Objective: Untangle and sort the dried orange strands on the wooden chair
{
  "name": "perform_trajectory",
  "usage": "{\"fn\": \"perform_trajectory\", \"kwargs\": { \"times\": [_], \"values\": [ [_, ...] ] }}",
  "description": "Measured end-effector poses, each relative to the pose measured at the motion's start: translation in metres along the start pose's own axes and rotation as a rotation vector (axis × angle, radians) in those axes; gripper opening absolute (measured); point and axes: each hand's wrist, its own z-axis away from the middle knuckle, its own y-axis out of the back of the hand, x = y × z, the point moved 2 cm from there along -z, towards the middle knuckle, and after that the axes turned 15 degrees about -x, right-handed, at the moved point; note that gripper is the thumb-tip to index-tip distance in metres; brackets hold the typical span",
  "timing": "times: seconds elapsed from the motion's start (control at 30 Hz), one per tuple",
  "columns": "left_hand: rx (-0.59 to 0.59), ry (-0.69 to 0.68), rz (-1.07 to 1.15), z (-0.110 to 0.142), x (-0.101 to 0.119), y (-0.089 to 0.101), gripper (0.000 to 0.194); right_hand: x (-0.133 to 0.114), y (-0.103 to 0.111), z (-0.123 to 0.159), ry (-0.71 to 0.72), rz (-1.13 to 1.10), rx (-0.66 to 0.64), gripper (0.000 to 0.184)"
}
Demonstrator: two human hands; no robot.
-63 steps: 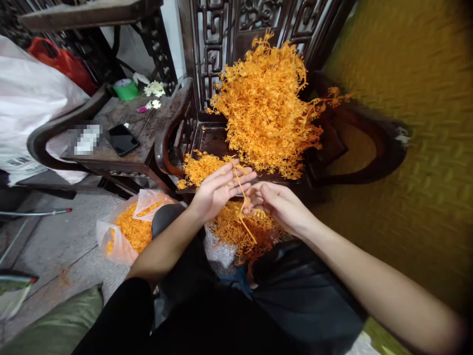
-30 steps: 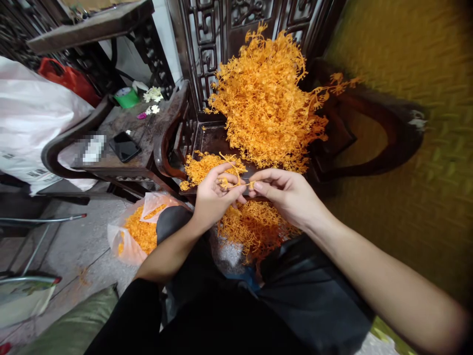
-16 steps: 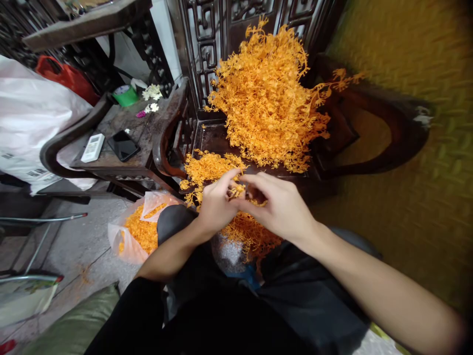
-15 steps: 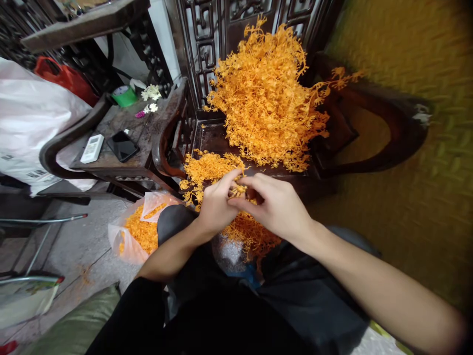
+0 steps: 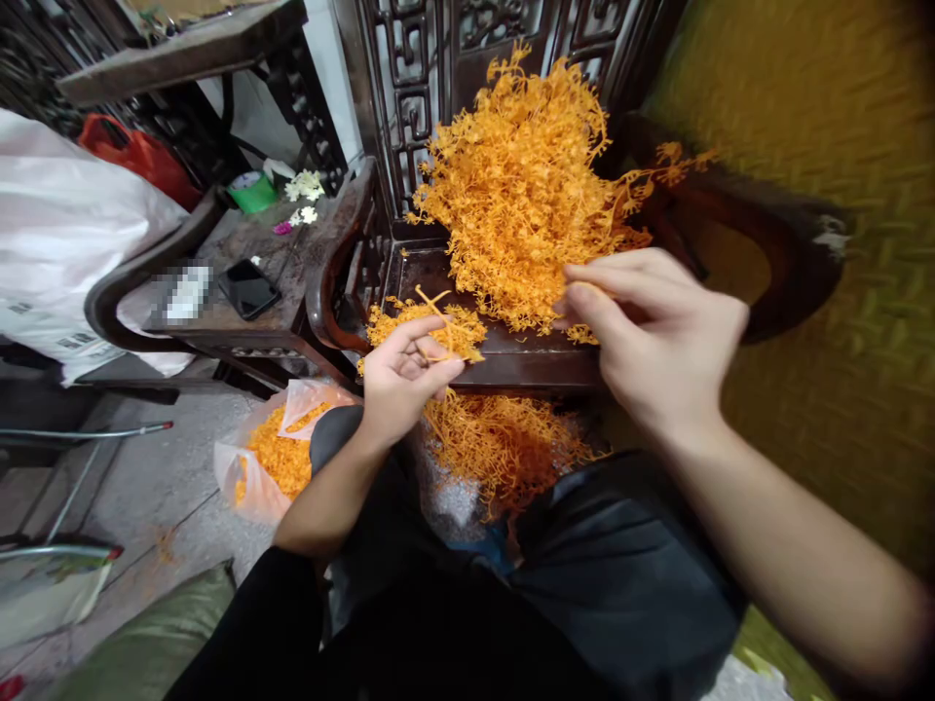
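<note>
My left hand [image 5: 398, 380] pinches a thin, forked orange stem [image 5: 447, 326] between thumb and fingers, above a small heap of orange florets [image 5: 394, 326] on the chair seat. Off to the right, my right hand [image 5: 657, 326] is closed in a pinch in front of the large pile of orange artificial flower sprigs [image 5: 522, 195]. A trace of orange shows at its fingers, but what they hold is too hidden to name. Below the seat edge, between my knees, lies a tangle of bare orange stems [image 5: 504, 443].
The dark carved wooden chair [image 5: 511, 370] has a curved arm at right. On the floor at left sits a plastic bag [image 5: 234, 477] of orange pieces. A side table [image 5: 284, 253] bears a phone [image 5: 248, 289], green tape [image 5: 252, 195] and white flowers. A large white sack [image 5: 65, 224] stands far left.
My hands, together before, are now apart. The right has moved right and up towards the big pile; the left has shifted slightly left, keeping the stem.
</note>
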Motion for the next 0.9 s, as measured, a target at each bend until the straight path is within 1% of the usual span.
{"fn": "perform_trajectory", "kwargs": {
  "times": [0.03, 0.07, 0.1, 0.13, 0.2, 0.23, 0.33, 0.43, 0.5, 0.53, 0.6, 0.67, 0.73, 0.8, 0.83, 0.9],
  "values": [
    [-0.001, 0.013, 0.106, 0.000, 0.003, 0.003, 0.043, 0.014, -0.010, -0.012, -0.102, -0.095, -0.083, 0.016],
    [0.004, 0.029, 0.190, 0.001, 0.005, 0.006, 0.043, 0.028, -0.021, -0.024, -0.210, -0.186, -0.166, 0.023],
    [0.012, 0.046, 0.254, 0.001, 0.006, 0.008, 0.043, 0.042, -0.032, -0.033, -0.309, -0.239, -0.242, 0.030],
    [0.017, 0.067, 0.299, 0.001, 0.007, 0.009, 0.043, 0.055, -0.043, -0.042, -0.398, -0.245, -0.312, 0.032],
    [0.023, 0.118, 0.353, 0.002, 0.007, 0.011, 0.044, 0.076, -0.066, -0.055, -0.495, -0.169, -0.419, 0.025],
    [0.024, 0.141, 0.370, 0.002, 0.007, 0.011, 0.044, 0.086, -0.077, -0.061, -0.512, -0.127, -0.467, 0.022],
    [0.026, 0.184, 0.400, 0.003, 0.005, 0.012, 0.046, 0.110, -0.113, -0.075, -0.524, 0.003, -0.609, 0.022],
    [0.035, 0.205, 0.407, 0.002, 0.001, 0.015, 0.047, 0.132, -0.141, -0.086, -0.546, 0.103, -0.657, 0.022],
    [0.044, 0.222, 0.408, 0.002, -0.002, 0.018, 0.047, 0.144, -0.155, -0.091, -0.563, 0.157, -0.678, 0.022],
    [0.047, 0.229, 0.408, 0.002, -0.004, 0.019, 0.047, 0.148, -0.161, -0.093, -0.570, 0.177, -0.695, 0.025],
    [0.050, 0.244, 0.411, 0.002, -0.006, 0.023, 0.047, 0.155, -0.170, -0.094, -0.578, 0.198, -0.737, 0.031],
    [0.053, 0.254, 0.416, 0.003, -0.008, 0.025, 0.047, 0.159, -0.176, -0.095, -0.577, 0.205, -0.779, 0.030],
    [0.052, 0.274, 0.431, 0.002, -0.008, 0.027, 0.047, 0.157, -0.178, -0.095, -0.576, 0.203, -0.812, 0.029],
    [0.052, 0.298, 0.466, 0.001, -0.006, 0.028, 0.045, 0.148, -0.174, -0.094, -0.568, 0.197, -0.820, 0.028],
    [0.054, 0.305, 0.491, 0.000, -0.004, 0.028, 0.042, 0.140, -0.169, -0.093, -0.559, 0.194, -0.814, 0.027],
    [0.062, 0.303, 0.550, -0.002, 0.000, 0.029, 0.035, 0.115, -0.155, -0.084, -0.516, 0.139, -0.812, 0.027]
  ]
}}
